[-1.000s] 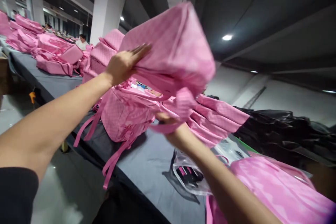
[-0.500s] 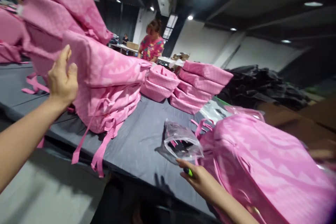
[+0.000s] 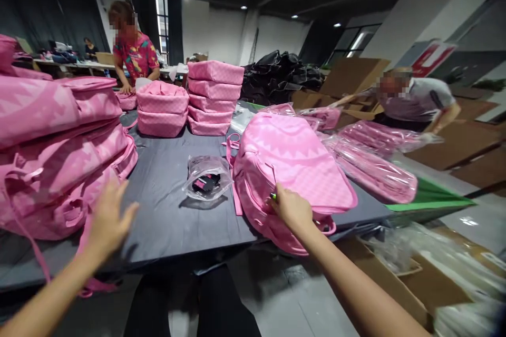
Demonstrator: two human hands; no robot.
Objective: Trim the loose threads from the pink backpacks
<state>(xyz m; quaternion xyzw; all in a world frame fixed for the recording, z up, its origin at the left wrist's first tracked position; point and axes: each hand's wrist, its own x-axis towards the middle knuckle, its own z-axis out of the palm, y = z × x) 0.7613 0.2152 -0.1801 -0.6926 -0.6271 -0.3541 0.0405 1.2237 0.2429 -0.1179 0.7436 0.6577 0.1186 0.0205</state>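
On counter: stack of pink backpacks at left edge, flat-piled, likely for space. Single pink backpack lies flat at near edge, within your reach. Your left hand hovers open, fingers spread, just beside stack, touching nothing. Your right hand rests on backpack's near side, curled round small green-tipped object. Plastic pouch between hands.

Backpack at tabletop near edge, plastic pouch just left of it; backpack stack at left edge; folded stacks behind.
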